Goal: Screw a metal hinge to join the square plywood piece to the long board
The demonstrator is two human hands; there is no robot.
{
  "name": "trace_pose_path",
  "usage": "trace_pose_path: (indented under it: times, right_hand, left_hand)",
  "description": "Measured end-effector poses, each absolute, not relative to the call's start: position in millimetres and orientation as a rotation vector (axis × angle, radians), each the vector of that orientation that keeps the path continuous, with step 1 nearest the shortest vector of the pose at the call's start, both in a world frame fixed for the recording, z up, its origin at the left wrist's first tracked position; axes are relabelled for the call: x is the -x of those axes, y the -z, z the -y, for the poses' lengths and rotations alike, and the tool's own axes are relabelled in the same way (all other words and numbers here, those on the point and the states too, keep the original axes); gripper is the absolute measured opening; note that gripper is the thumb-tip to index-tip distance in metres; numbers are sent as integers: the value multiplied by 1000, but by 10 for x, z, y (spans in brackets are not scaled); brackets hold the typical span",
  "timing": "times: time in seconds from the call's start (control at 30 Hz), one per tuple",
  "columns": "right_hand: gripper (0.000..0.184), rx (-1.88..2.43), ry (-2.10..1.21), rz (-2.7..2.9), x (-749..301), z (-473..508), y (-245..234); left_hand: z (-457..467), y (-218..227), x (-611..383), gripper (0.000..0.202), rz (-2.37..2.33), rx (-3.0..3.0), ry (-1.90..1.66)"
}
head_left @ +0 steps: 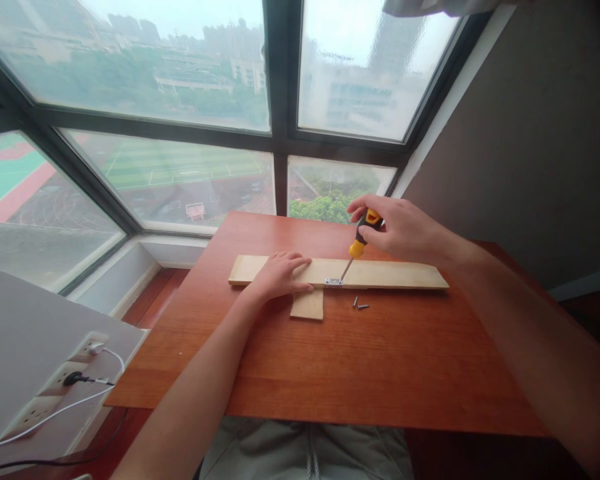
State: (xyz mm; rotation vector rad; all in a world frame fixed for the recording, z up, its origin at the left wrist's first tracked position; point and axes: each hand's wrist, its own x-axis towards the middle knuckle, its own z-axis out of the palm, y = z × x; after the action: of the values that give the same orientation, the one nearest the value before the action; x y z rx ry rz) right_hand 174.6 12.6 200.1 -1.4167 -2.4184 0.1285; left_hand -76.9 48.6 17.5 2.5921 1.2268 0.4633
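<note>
Yellow-and-black screwdriver (pixel 357 249), grasped in right hand (pixel 387 227), slants down near-left to metal bracket (pixel 334 282) at near edge of wooden board (pixel 395 273) lying left-to-right, left hand (pixel 281 273), nearer the bracket, spread over its left half.

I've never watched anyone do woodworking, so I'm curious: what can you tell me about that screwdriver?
The screwdriver has a yellow-and-black handle that looks like plastic, perhaps with rubber, and a slim metal-looking shaft. It is tilted, handle up and toward the picture's right, tip down. The fingers of the right hand hold the handle, partly covering it. The tip is at the right end of a small metal piece by the long board's near edge; whether it sits in a screw is too small to tell.
</note>
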Motion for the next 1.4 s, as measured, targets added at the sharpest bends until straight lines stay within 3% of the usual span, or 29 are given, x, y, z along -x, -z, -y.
trace_pose_path:
  times: [0.2,0.43,0.57,0.7,0.93,1.03,1.17,1.3,1.4]
  right_hand:
    - [42,1842,395,2246,-1701,-94,-1956]
    - [37,1400,-151,2480,-1824,-122,-2019]
    - [29,1491,68,2423,-1775,-141,-1974]
    - [39,1743,384,2298,-1682,-131,-1944]
    - [27,1410,-109,2491,-1719,-167,-2027]
    - [23,1500,46,2434,-1692,-178,-1990]
    - [35,1733,348,2333,-1650,-186,-1942]
    - [25,1571,82,2440,-1700,-203,-1980]
    - [28,1429,-104,2491,-1743,-215,-1998]
  left_hand:
    - [-477,-190,765,70,-1238,-2584,-451]
    - [-472,-192,766,71,-1247,-2580,-442]
    - [-468,-196,766,71,-1242,-2583,-446]
    - [-462,-205,764,70,-1243,-2577,-442]
    - [-465,-201,763,70,-1251,-2581,-437]
    - [-465,-195,764,70,-1253,-2575,-445]
    - [-466,-196,766,70,-1247,-2577,-448]
    - [-468,-200,768,70,-1244,-2577,-441]
    - [-467,-202,769,70,-1248,-2576,-439]
